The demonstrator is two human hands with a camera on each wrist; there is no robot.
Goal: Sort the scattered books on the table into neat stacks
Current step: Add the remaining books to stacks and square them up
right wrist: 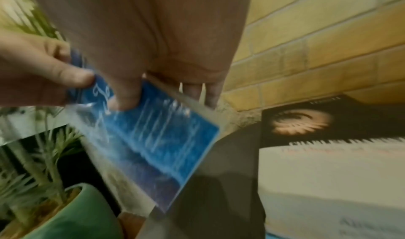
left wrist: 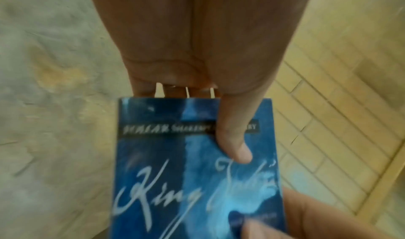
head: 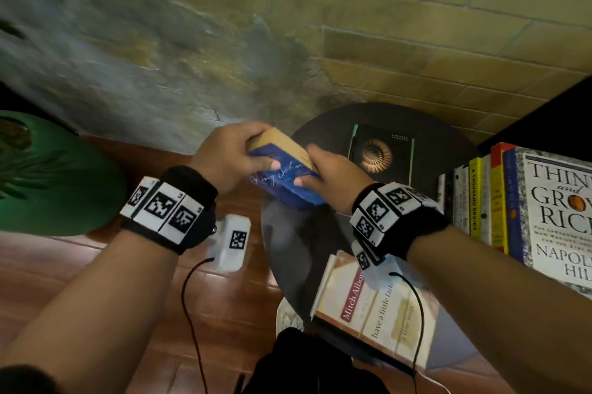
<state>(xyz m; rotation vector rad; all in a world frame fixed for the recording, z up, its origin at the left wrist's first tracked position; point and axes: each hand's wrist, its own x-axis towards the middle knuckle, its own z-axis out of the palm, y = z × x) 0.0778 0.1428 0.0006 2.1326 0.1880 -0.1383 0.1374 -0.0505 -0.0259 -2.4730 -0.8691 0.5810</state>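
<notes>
A small blue paperback titled King John [head: 286,174] is held in the air over the left rim of the round dark table [head: 288,233]. My left hand [head: 235,158] grips its upper end, thumb on the cover [left wrist: 235,144] and fingers behind. At the other end my right hand [head: 320,174] grips it too, thumb pressed on the blue cover [right wrist: 124,97]. A dark book with a shell picture [head: 382,155] lies flat at the table's far side. A cream Mitch Albom book [head: 368,307] lies near the front edge.
A row of upright books [head: 480,201] stands at the table's right, with a large Think and Grow Rich [head: 559,217] facing me. A green plant pot [head: 54,175] sits on the floor to the left. A brick wall [head: 416,25] lies behind the table.
</notes>
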